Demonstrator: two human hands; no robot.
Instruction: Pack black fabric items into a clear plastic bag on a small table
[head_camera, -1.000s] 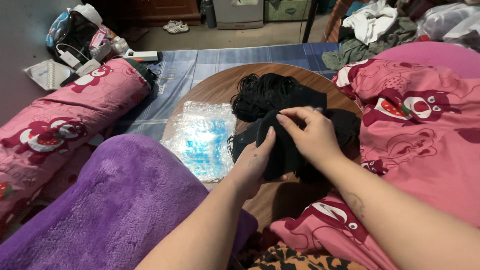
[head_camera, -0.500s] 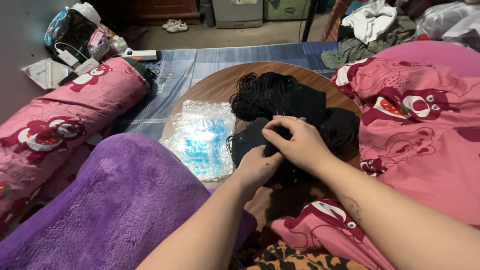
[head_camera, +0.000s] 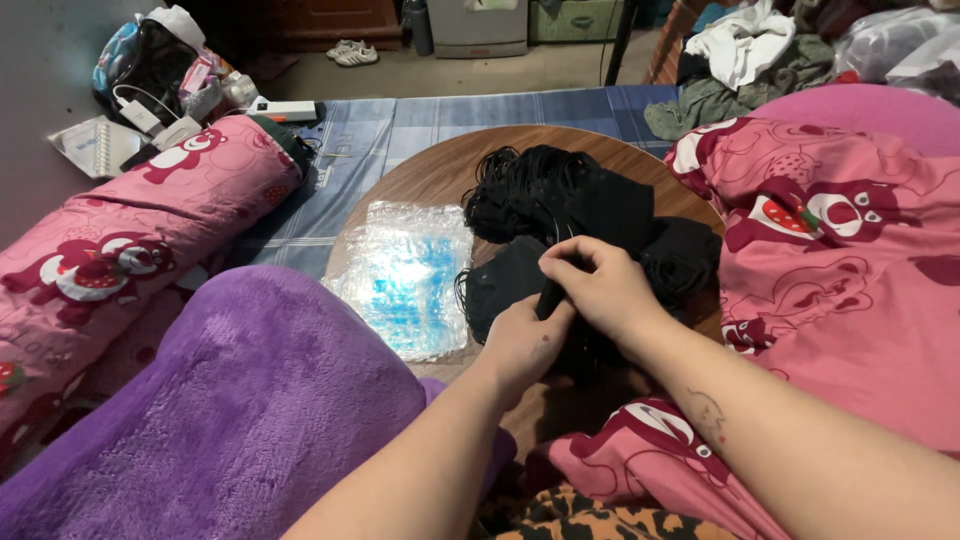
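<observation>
A heap of black face masks (head_camera: 570, 195) with thin ear loops lies on a round wooden table (head_camera: 420, 175). My left hand (head_camera: 525, 340) and my right hand (head_camera: 600, 285) meet at the near side of the heap. Both pinch one black mask (head_camera: 500, 285) that is folded between the fingers. My right thumb and fingers press down on its upper edge, my left hand holds it from below. A clear plastic packet (head_camera: 405, 275) with blue print lies flat on the table just left of my hands.
A purple fleece blanket (head_camera: 220, 420) covers my left knee. Pink patterned bedding (head_camera: 850, 240) lies at right, and a matching pink bolster (head_camera: 120, 240) at left. Bags, a notebook and cables (head_camera: 150, 90) sit at far left. Clothes (head_camera: 750, 60) are piled at back right.
Both hands have drawn nearer and lower on the heap. The black mask that was spread between them is now folded smaller and pinched tightly.
</observation>
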